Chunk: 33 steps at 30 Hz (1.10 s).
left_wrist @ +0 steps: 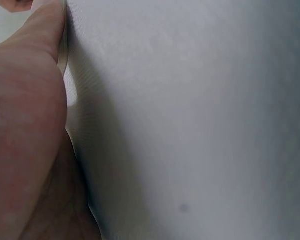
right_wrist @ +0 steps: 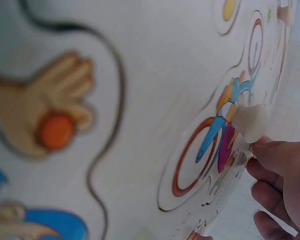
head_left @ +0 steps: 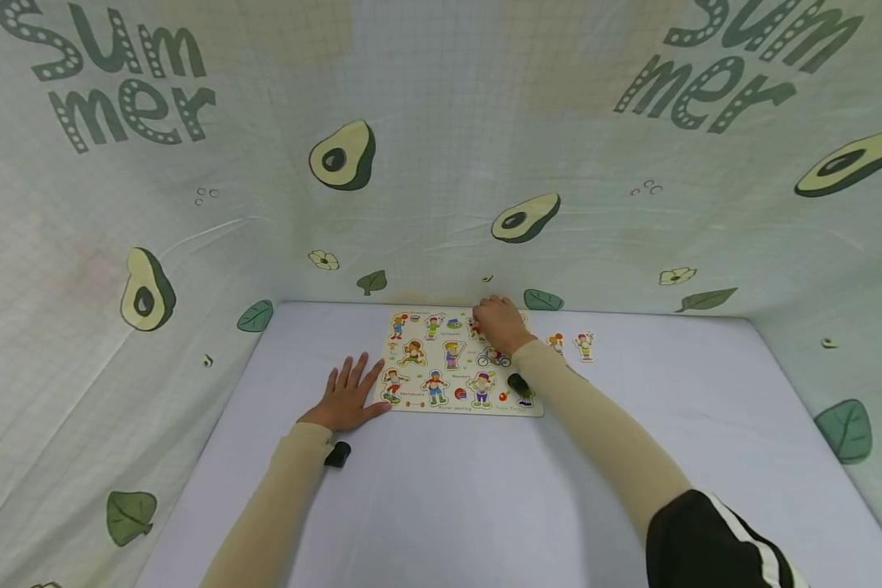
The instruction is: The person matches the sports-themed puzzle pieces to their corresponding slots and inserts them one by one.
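Note:
A white puzzle board (head_left: pixel 413 380) printed with sports figures lies on the table. My left hand (head_left: pixel 347 400) rests beside its left edge, fingers spread, the thumb by the near left corner; the left wrist view shows only part of this hand (left_wrist: pixel 25 120) against the white surface. Over the board's far right part, my right hand (head_left: pixel 501 323) has its fingers curled. In the right wrist view, thumb and fingers (right_wrist: pixel 277 155) pinch a small puzzle piece, mostly hidden, just past the cyclist piece (right_wrist: pixel 210 145) with its pale knob (right_wrist: pixel 251 123).
Two loose figure pieces, one (head_left: pixel 554 342) partly behind the right forearm and another (head_left: pixel 584 346) farther right, lie on the white table (head_left: pixel 441 498). A cloth printed with avocados (head_left: pixel 344 155) hangs behind and at both sides.

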Each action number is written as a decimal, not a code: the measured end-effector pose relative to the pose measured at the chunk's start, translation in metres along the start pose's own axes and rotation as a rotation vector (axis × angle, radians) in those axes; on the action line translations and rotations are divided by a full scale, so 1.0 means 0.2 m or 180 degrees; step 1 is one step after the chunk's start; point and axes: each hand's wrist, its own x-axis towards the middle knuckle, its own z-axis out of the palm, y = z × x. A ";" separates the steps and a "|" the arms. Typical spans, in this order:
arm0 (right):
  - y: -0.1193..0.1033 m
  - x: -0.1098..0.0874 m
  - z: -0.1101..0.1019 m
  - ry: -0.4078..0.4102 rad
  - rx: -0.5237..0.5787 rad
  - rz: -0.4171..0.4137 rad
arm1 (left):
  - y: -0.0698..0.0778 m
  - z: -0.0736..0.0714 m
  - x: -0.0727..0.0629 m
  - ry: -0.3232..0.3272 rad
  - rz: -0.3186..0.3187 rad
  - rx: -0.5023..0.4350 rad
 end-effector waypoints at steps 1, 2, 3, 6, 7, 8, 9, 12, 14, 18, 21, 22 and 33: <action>0.00 0.00 0.00 -0.0005 0.0002 0.0006 | 0.00 0.00 0.00 -0.0002 0.0004 -0.0005; 0.01 0.00 0.00 -0.0009 0.0002 0.0012 | 0.00 0.00 0.00 0.0004 0.0011 -0.0005; 0.01 0.00 0.01 -0.0009 0.0005 0.0017 | 0.00 0.00 0.01 0.0004 0.0015 0.0001; 0.02 -0.01 0.00 -0.0004 0.0101 0.0034 | 0.00 0.01 0.02 0.0028 0.0045 0.0003; 0.03 -0.02 0.00 -0.0001 0.0163 0.0047 | 0.00 0.01 0.02 0.0038 0.0055 0.0001; 0.03 -0.03 -0.01 -0.0007 0.0232 0.0069 | 0.00 0.01 0.02 0.0040 0.0069 0.0005; 0.04 -0.03 -0.01 -0.0011 0.0310 0.0096 | -0.01 0.02 0.02 0.0039 0.0083 -0.0002; 0.07 -0.07 -0.04 0.0029 0.0495 0.0193 | -0.01 0.02 0.02 0.0020 0.0105 -0.0027; 0.10 -0.11 -0.06 0.0087 0.0558 0.0232 | -0.01 0.02 0.02 0.0003 0.0096 -0.0044; 0.15 -0.19 -0.10 0.0242 0.0681 0.0329 | -0.02 0.02 0.01 -0.0048 0.0026 -0.0019; 0.19 -0.25 -0.14 0.0358 0.0772 0.0436 | -0.02 0.02 0.01 -0.0071 -0.0004 -0.0014; 0.20 -0.27 -0.15 0.0399 0.0794 0.0468 | -0.02 0.02 0.01 -0.0068 -0.0003 -0.0023; 0.36 -0.52 -0.16 0.0569 0.0779 0.0706 | -0.01 0.00 0.01 -0.0060 0.0014 -0.0039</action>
